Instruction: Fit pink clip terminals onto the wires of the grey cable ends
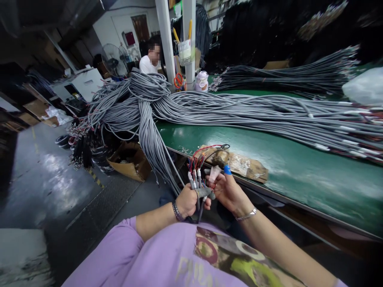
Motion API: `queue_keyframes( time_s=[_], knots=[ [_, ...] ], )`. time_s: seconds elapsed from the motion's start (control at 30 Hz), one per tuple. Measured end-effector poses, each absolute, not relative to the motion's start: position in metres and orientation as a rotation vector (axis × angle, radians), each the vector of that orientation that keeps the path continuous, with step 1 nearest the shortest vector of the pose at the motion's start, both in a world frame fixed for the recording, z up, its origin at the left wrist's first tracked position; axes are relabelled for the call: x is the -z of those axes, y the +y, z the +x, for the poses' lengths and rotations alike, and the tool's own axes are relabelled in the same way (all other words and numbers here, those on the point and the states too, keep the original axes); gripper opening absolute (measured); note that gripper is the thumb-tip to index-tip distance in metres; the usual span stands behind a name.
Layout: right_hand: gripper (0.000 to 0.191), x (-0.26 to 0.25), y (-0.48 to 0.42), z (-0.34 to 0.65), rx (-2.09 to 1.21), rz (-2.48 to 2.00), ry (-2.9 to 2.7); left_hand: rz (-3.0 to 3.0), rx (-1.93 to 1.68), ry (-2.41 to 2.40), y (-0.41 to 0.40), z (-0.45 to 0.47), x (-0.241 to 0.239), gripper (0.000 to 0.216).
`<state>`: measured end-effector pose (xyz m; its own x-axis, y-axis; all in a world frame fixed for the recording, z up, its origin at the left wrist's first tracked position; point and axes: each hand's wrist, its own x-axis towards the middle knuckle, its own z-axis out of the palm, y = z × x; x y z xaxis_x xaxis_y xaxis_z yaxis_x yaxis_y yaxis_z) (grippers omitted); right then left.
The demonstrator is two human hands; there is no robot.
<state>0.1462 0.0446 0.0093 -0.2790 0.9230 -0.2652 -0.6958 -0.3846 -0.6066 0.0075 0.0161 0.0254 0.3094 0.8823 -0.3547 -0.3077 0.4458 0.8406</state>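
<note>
My left hand point(188, 199) is closed around a few grey multi-core cables point(199, 207), held upright in front of my body. A grey covering wraps one of its fingers. White bands circle the cables' upper ends, where thin coloured wires point(196, 161) fan out. My right hand point(230, 193) is beside them with curled fingers, blue tape on one digit and a pale wrap on another. A bit of red and thin strands show at its fingertips; what exactly they grip is unclear. Just beyond lies a worn, tape-covered wooden board point(245, 165) with a dark lump on it.
Long grey cables point(239, 111) stretch along the green table point(299, 175), and a looped bundle point(155, 131) hangs over its left end. An open cardboard box point(130, 159) stands below. Behind are a white post point(166, 40), red-handled scissors point(178, 81), a jar point(202, 81) and a person point(148, 63).
</note>
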Motion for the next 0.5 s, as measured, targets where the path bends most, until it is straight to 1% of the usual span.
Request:
queue_keyframes(
  time_s=[0.2, 0.5],
  knots=[
    [0.028, -0.0095, 0.0428, 0.1502, -1.878, -0.717, -0.514, 0.750, -0.944, 0.909, 0.0070, 0.0043, -0.0266, 0.045],
    [0.027, 0.0001, 0.0493, 0.1485, -1.823, -0.744, -0.451, 0.734, -1.010, 0.927, 0.0128, 0.0097, -0.0213, 0.040]
  ],
)
